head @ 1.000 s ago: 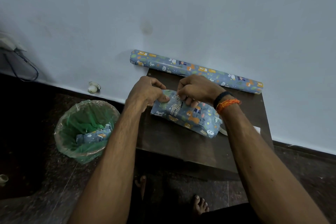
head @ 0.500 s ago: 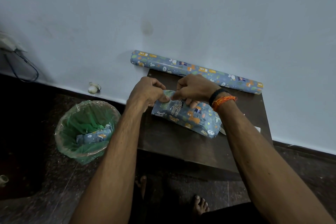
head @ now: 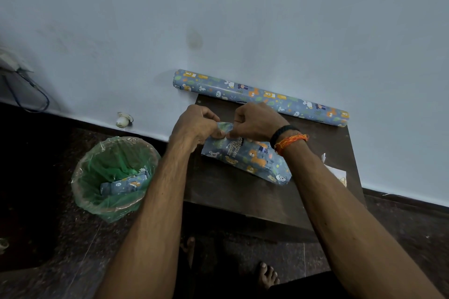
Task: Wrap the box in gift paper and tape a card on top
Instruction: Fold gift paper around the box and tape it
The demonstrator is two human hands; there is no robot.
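While both hands, left (head: 194,126) and right (head: 257,122), pinch the paper flap (head: 224,127) at the box's (head: 245,155) far-left end on the worktop (head: 243,192), I judge end-folding underway; next comes creasing flat, then taping.

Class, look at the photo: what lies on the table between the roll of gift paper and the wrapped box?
In the head view, both hands, left hand and right hand, pinching the paper end of the wrapped box, before the roll.
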